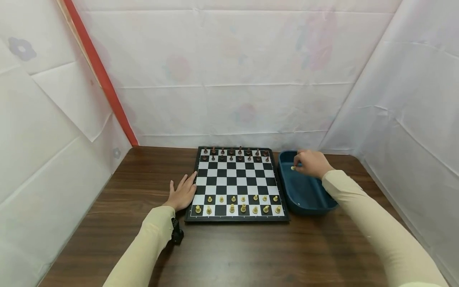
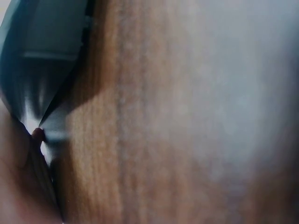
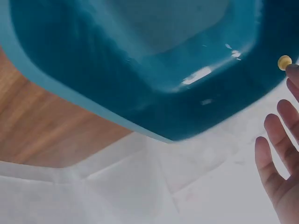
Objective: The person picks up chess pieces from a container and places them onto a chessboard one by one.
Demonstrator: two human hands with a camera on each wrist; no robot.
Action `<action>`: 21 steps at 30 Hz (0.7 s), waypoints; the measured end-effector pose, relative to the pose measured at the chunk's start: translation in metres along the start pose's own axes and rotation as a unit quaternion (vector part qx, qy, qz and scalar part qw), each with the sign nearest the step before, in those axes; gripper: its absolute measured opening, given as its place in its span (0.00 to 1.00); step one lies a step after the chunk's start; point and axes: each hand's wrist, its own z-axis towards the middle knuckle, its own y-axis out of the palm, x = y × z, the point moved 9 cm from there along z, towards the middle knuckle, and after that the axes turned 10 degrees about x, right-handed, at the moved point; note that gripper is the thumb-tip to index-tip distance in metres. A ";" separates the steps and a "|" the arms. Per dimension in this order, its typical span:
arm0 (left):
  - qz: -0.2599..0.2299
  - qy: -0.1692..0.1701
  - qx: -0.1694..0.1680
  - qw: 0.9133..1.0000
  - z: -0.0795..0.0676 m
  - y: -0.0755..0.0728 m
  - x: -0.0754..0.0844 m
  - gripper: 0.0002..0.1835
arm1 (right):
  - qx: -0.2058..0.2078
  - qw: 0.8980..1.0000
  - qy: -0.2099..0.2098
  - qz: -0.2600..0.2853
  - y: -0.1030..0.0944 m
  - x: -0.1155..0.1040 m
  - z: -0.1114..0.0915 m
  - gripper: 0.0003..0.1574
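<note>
My right hand (image 1: 312, 162) is over the blue plastic basin (image 1: 305, 209), pinching a yellow chess piece (image 1: 293, 168) between thumb and fingertips. In the right wrist view, the round base of the chess piece (image 3: 284, 62) shows at a fingertip, while the other fingers spread loosely. My left hand (image 1: 182, 194) rests on the table with fingers extended, its fingertips at the left edge of the chessboard (image 1: 236, 219). Two rows of yellow chess pieces (image 1: 243, 208) stand on the near side of the board. Dark brown chess pieces (image 1: 240, 150) fill two rows on the far side.
The board and basin stand side by side on a dark wooden table (image 1: 233, 255). White patterned sheets (image 1: 229, 71) enclose the table at the back and both sides. A red strip (image 1: 104, 79) runs down the left back corner. A black device (image 1: 177, 232) sits at my left wrist.
</note>
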 end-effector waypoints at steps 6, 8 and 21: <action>0.001 0.000 -0.003 1.000 0.000 0.001 -0.001 0.29 | 0.014 1.000 -0.027 -0.002 -0.013 -0.024 0.013 0.03; 0.001 0.000 -0.003 1.000 0.000 0.001 -0.001 0.29 | 0.010 0.999 -0.037 -0.004 -0.014 -0.038 0.018 0.03; -0.006 0.003 -0.005 1.000 -0.003 0.000 0.000 0.29 | 0.001 0.988 -0.155 0.015 -0.008 -0.145 0.052 0.02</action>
